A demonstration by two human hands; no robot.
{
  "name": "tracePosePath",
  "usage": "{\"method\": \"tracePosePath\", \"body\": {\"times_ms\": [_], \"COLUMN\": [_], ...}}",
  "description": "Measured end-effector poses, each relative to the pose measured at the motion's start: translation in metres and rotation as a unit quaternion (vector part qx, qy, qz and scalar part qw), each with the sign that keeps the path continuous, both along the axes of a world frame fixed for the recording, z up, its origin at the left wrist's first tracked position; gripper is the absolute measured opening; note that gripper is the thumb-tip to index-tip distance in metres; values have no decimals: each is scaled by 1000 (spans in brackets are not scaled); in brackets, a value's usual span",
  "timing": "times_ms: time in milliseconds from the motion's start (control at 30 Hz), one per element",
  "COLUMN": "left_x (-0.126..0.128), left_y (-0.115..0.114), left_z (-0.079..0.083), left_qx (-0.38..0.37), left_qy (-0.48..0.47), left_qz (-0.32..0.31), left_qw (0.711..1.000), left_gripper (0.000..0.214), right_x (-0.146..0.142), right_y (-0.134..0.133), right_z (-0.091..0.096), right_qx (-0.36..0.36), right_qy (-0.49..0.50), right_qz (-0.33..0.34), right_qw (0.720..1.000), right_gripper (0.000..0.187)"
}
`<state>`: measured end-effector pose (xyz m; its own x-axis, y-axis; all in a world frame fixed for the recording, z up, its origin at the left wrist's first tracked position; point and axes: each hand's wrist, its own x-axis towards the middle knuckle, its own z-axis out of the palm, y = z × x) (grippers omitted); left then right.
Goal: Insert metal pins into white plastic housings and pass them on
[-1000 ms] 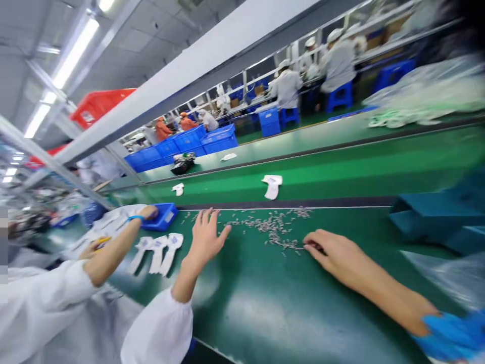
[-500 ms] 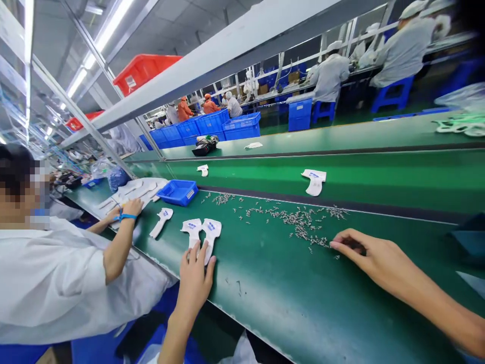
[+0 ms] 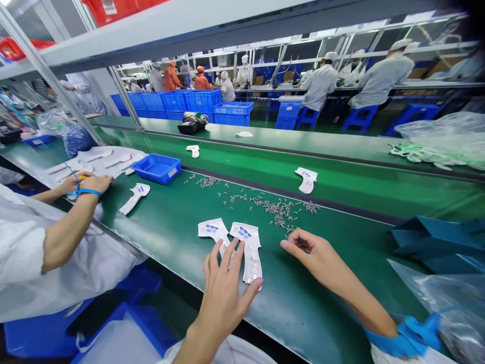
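Note:
Two white gun-shaped plastic shells with blue markings lie side by side in front of me, the left shell [image 3: 212,230] and the right shell [image 3: 251,258]. My left hand [image 3: 223,288] rests over their lower parts, fingers spread and fingertips at the shells. To the right, my right hand [image 3: 312,253] is closed with thumb and forefinger pinched together. Whatever those fingertips hold, if anything, is hidden or too small to name. Just beyond them is a scattered heap of tiny metal parts that look like screws [image 3: 278,212].
A co-worker's hands [image 3: 89,186] are at work on the left, near a blue tray [image 3: 159,169]. Further white shells [image 3: 135,197] lie on the green bench, one [image 3: 306,179] on the green strip behind. Clear plastic bags [image 3: 447,303] sit at right. A shelf beam [image 3: 212,28] crosses overhead.
My view has turned right and levelled. The two shells now lie nearer, shifted right along with my left hand. My right hand has drawn back slightly from the small metal parts.

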<state>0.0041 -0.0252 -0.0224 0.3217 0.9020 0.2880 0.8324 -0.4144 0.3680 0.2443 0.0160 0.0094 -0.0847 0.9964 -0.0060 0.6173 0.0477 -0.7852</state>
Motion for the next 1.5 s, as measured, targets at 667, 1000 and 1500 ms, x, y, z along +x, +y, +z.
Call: {"method": "tracePosePath", "body": {"times_ms": [667, 1000, 1500], "left_x": [-1, 0, 1], "left_y": [27, 27, 27], "left_z": [-4, -7, -4], "left_qx": [-50, -45, -39], "left_qy": [31, 38, 33], "left_qz": [-111, -111, -106], "left_qw": [992, 992, 993], "left_gripper": [101, 100, 93], "right_x": [-66, -67, -63], "right_y": [6, 5, 7], "right_z": [-4, -7, -10], "right_qx": [-96, -96, -81], "right_qy": [-56, -43, -23], "right_qz": [92, 68, 82], "right_qw": [990, 992, 993], "right_gripper": [33, 34, 35]}}
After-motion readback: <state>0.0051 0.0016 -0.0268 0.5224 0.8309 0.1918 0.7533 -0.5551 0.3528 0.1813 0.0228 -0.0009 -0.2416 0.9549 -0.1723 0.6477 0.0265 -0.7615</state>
